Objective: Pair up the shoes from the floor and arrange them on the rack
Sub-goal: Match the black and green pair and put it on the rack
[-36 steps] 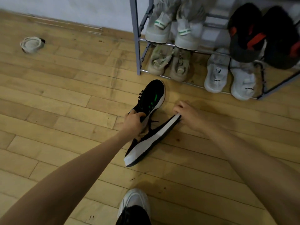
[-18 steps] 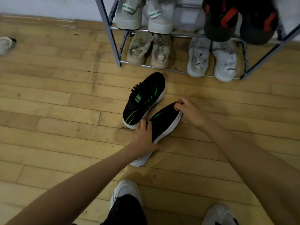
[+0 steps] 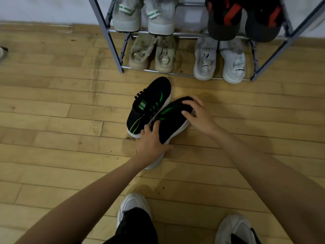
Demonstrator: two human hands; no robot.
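Two black sneakers with green stripes and white soles lie side by side on the wooden floor in front of the metal shoe rack (image 3: 115,50). The left sneaker (image 3: 149,104) stands free, upright. My left hand (image 3: 151,143) grips the heel end of the right sneaker (image 3: 173,120), fingers curled over its collar. My right hand (image 3: 198,115) holds the same shoe's toe, fingers wrapped over the top. On the rack sit a beige pair (image 3: 153,53), a white pair (image 3: 219,60), a grey-green pair (image 3: 144,14) and a black-red pair (image 3: 244,18).
A lone light shoe (image 3: 2,52) lies at the far left edge on the floor. My own feet in white shoes (image 3: 131,206) stand at the bottom. A white wall runs behind the rack.
The right sneaker has been turned from lying on its side to upright beside its mate. My left hand moved from the left sneaker to the right sneaker's heel; my right hand now covers its toe.
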